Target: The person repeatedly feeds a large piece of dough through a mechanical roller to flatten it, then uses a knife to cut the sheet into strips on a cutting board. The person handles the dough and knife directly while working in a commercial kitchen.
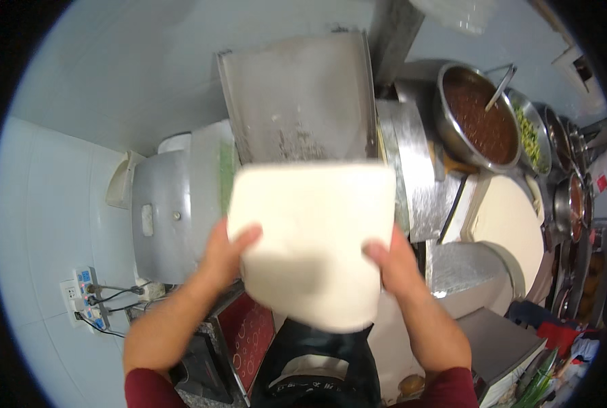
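Both hands hold a wide, pale sheet of dough (313, 219) in front of my body. My left hand (224, 255) grips its left edge, thumb on top, and my right hand (400, 262) grips the right edge in the same way. The sheet's far edge overlaps the near end of a sloping metal tray (298, 97), which bears dark smears. Whether the two touch cannot be told. The sheet's lower part hangs toward my black apron (316, 347) and is slightly blurred. Fingers under the sheet are hidden.
A grey metal machine housing (163, 214) stands left, near a plugged-in power strip (89, 298). On the right are a steel bowl of reddish-brown sauce (479, 120), a pan of chopped greens (530, 137) and a large pale dough slab (510, 219). A red-fronted cabinet (247, 331) stands low left.
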`<state>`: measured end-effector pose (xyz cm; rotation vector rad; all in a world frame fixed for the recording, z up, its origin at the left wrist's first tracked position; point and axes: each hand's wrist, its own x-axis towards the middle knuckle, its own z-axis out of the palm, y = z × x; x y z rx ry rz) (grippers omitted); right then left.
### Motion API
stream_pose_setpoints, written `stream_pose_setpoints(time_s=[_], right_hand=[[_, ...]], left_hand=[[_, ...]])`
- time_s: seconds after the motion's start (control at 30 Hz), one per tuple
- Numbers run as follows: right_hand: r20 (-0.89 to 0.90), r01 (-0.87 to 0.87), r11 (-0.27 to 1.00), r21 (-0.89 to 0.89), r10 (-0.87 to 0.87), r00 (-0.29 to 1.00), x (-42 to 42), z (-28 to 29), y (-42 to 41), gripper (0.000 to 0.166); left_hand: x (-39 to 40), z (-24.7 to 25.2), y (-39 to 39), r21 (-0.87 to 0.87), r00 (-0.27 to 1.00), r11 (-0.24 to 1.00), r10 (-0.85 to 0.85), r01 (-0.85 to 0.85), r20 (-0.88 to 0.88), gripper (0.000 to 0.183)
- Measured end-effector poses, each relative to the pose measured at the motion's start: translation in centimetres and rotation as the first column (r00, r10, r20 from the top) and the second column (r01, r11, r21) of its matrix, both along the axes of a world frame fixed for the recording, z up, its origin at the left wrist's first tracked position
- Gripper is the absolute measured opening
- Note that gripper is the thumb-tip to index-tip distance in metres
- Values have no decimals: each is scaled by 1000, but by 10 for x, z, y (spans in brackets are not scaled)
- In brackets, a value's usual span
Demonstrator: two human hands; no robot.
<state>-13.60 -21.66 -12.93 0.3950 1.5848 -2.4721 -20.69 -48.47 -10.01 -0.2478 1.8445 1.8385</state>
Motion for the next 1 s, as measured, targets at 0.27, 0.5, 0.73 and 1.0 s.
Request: stream_pose_setpoints(time_s=[0.27, 0.5, 0.73, 1.0], right_hand=[[-545, 538, 97, 837, 74, 835, -170, -73, -34, 85], [-541, 535, 84, 841, 115, 833, -169, -98, -39, 89], [-187, 163, 327, 931, 44, 981, -159, -64, -23, 93], [-334, 279, 421, 863, 62, 941, -35, -73, -70, 59]], left_hand=[[-178, 18, 55, -650, 186, 595, -653, -472, -734, 63], [-210, -50, 107, -764, 290, 514, -719, -390, -632, 69], [-241, -40, 111, -870, 316, 459, -810, -179, -493, 54], [-209, -74, 88, -788, 41, 584, -798, -197, -602, 24]])
